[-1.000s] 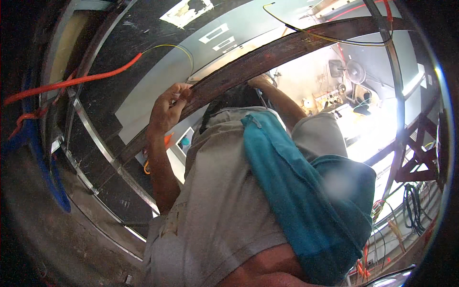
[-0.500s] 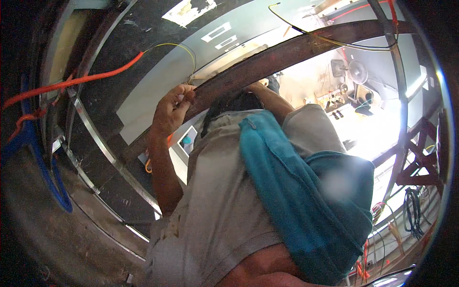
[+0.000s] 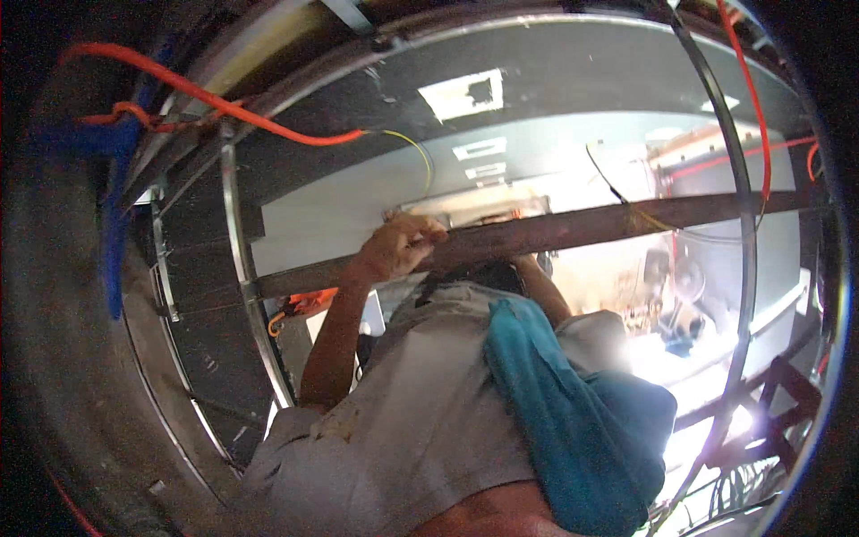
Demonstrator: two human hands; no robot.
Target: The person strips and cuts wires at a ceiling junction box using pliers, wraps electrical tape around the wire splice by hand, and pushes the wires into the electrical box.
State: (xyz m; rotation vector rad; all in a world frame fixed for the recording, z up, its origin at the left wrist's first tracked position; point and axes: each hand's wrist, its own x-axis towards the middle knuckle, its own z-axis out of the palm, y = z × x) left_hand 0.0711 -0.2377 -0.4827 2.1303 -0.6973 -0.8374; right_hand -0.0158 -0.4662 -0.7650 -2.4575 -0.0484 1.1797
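A long rusty metal beam [image 3: 519, 235] crosses the middle of the head view. My left hand [image 3: 403, 246] is at the beam's left-middle part, fingers curled closed on its edge; anything small between the fingertips is unclear. My right hand [image 3: 525, 267] reaches up to the beam's underside further right, with its fingers mostly hidden. A grey shirt [image 3: 420, 403] and a teal cloth [image 3: 573, 421] fill the lower middle between my forearms. A thin yellow wire [image 3: 420, 152] hangs above my left hand from an orange conduit [image 3: 286, 134].
Metal bars [image 3: 233, 206] cross at the left, beside a blue hose [image 3: 116, 251]. A dark vertical bar [image 3: 744, 268] stands at the right, near a red cable [image 3: 761, 134] and dark trusswork [image 3: 774, 403]. Beyond the beam are a bright room and a round fan [image 3: 687, 277].
The view has turned: the beam now lies flatter and lower in the picture, and more dark panel shows at the top. Both hands remain at the beam.
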